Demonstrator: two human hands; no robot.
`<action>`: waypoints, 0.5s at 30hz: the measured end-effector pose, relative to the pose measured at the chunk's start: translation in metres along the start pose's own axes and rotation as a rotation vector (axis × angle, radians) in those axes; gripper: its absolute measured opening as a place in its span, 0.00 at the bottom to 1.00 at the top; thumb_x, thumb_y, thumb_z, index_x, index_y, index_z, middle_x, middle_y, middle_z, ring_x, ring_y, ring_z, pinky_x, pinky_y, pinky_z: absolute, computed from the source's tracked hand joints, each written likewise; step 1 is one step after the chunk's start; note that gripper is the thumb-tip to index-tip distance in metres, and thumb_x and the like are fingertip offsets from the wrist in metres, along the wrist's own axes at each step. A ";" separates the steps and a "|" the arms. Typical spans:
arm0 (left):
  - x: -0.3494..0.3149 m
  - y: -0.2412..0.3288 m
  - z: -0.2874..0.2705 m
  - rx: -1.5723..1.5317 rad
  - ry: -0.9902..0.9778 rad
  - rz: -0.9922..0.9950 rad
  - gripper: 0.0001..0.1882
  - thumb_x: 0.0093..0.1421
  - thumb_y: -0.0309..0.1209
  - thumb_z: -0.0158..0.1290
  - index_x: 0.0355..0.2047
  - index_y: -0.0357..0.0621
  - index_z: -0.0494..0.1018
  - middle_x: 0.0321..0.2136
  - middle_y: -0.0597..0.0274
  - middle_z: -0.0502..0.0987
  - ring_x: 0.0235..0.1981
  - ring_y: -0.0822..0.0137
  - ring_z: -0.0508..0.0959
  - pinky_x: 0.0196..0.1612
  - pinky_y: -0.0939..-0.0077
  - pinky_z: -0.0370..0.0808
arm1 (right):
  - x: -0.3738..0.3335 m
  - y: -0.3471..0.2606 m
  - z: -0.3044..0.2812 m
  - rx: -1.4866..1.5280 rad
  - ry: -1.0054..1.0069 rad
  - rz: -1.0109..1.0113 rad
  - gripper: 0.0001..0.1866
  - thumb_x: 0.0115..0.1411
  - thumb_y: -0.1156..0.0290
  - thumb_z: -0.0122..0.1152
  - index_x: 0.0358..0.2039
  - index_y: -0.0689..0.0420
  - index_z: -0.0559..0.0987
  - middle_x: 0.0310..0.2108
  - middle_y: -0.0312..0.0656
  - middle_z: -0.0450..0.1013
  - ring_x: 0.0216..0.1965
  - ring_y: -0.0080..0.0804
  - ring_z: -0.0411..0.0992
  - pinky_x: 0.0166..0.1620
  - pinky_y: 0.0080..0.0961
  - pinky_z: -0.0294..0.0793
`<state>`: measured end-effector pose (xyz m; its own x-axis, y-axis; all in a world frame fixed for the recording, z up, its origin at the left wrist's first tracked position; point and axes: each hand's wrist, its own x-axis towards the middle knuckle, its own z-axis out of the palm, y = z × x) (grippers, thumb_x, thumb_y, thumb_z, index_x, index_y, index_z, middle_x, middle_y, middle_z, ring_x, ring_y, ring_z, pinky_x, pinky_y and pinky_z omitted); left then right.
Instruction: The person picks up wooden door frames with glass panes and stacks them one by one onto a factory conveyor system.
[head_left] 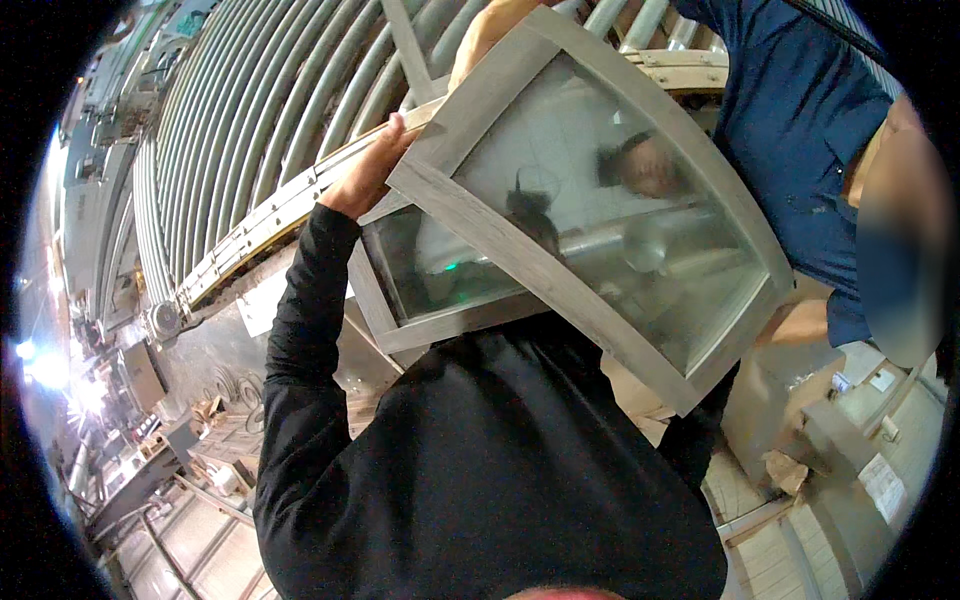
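A grey wood-grain framed glass panel (520, 245) with one curved side is held tilted in front of my chest. My left hand (368, 170) is at its left corner, the palm against the edge and some fingers hidden behind the frame. Below and partly behind it is a second grey framed glass panel (445, 325). My right sleeve (695, 435) runs under the upper panel's lower corner, and the right hand is hidden there. Another person's bare arm (485, 45) reaches to the panel's top end.
A roller conveyor (290, 90) with a pale side rail (265, 222) spans the far side. A co-worker in a navy shirt (780, 120) stands close at the right. Cardboard boxes (770, 400) stand at the lower right. Shelves and clutter (215, 465) lie at the lower left.
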<state>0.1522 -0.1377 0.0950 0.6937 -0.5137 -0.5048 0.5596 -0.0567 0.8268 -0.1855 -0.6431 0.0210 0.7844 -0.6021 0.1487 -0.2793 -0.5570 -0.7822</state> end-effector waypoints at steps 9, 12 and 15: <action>0.006 0.015 0.001 0.156 0.065 -0.015 0.52 0.67 0.71 0.42 0.70 0.34 0.61 0.65 0.51 0.70 0.62 0.64 0.72 0.63 0.70 0.69 | 0.260 -0.296 0.231 -0.347 -0.846 -1.129 0.39 0.74 0.41 0.39 0.73 0.57 0.58 0.73 0.46 0.55 0.72 0.39 0.53 0.72 0.40 0.53; 0.030 0.002 -0.031 0.053 0.020 -0.148 0.55 0.64 0.75 0.42 0.70 0.34 0.62 0.64 0.41 0.69 0.60 0.55 0.72 0.61 0.64 0.71 | 0.289 -0.330 0.295 -0.558 -1.156 -1.163 0.40 0.74 0.40 0.38 0.74 0.57 0.58 0.73 0.47 0.53 0.73 0.40 0.52 0.72 0.40 0.51; 0.037 0.007 -0.010 0.330 0.049 0.059 0.55 0.63 0.75 0.42 0.70 0.36 0.62 0.65 0.40 0.67 0.62 0.55 0.71 0.62 0.65 0.70 | 0.293 -0.334 0.314 -0.556 -1.248 -1.169 0.41 0.73 0.39 0.37 0.74 0.57 0.57 0.74 0.47 0.52 0.74 0.40 0.50 0.73 0.41 0.50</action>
<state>0.1862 -0.1485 0.0791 0.7460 -0.4826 -0.4588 0.3470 -0.3063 0.8864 0.3110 -0.4538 0.1356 0.5300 0.7988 -0.2845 0.7403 -0.5995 -0.3042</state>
